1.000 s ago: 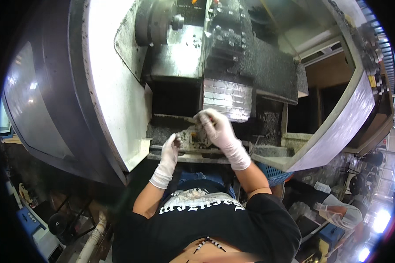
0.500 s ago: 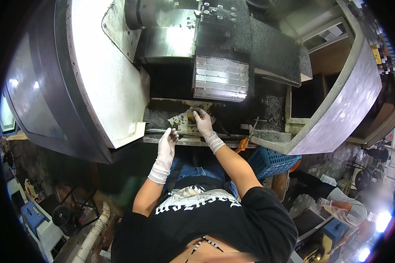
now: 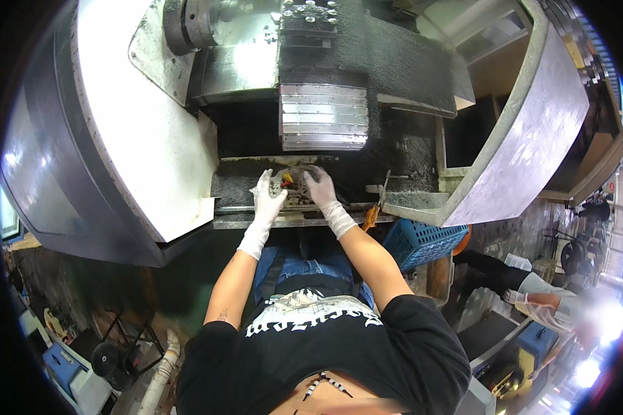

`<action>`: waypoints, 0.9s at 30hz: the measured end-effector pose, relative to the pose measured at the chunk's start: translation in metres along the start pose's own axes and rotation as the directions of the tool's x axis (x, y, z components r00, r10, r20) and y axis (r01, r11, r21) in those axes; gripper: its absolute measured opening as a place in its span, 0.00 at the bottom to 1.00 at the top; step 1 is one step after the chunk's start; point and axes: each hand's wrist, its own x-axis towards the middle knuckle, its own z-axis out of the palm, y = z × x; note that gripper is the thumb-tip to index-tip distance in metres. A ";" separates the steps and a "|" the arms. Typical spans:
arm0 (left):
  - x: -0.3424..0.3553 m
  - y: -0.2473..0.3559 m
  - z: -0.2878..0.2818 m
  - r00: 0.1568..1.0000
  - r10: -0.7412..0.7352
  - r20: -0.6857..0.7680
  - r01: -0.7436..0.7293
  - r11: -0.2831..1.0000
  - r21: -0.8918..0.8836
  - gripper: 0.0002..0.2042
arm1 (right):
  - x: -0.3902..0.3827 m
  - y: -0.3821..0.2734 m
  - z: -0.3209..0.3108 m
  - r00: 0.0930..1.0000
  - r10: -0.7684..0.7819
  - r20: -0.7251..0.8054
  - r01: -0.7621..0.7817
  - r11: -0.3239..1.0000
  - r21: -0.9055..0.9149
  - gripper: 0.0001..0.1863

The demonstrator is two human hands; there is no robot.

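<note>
Left hand (image 3: 266, 199) raised beside right hand (image 3: 319, 187), grimy machine bed (image 3: 242, 185)

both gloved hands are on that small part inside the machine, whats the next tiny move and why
Probably lift the small metal part straight toward the body: the left hand and right hand flank it over the dark, chip-covered bed. Whether either truly grips it is unclear.

Two gloved hands are seen at the machine's sill: one left hand (image 3: 266, 200) and one right hand (image 3: 320, 188). Two white gloves are worn. One small metal part (image 3: 289, 182) is held between them. One large machine (image 3: 152, 124) is counted, with one ribbed metal cover (image 3: 323, 116). One blue crate (image 3: 422, 243) is seen. One other person (image 3: 540, 304) is visible at the right.
</note>
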 end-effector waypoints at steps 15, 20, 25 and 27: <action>0.039 -0.006 -0.001 0.889 0.112 0.443 -0.329 0.830 0.450 0.29 | 0.003 0.064 -0.061 0.869 0.490 -0.068 -0.143 0.116 -0.983 0.24; 0.032 0.002 -0.010 0.893 0.107 0.437 -0.317 0.839 0.443 0.32 | 0.005 0.037 -0.068 0.942 0.336 0.016 -0.085 0.283 -0.955 0.24; 0.025 0.010 -0.013 0.938 0.184 0.293 -0.295 0.866 0.402 0.37 | -0.026 0.009 -0.084 0.971 0.231 0.067 -0.148 0.795 -0.589 0.21; 0.017 0.022 -0.015 0.957 0.243 0.159 -0.283 0.905 0.319 0.35 | -0.054 -0.002 -0.087 0.991 0.105 0.083 -0.086 0.975 -0.207 0.21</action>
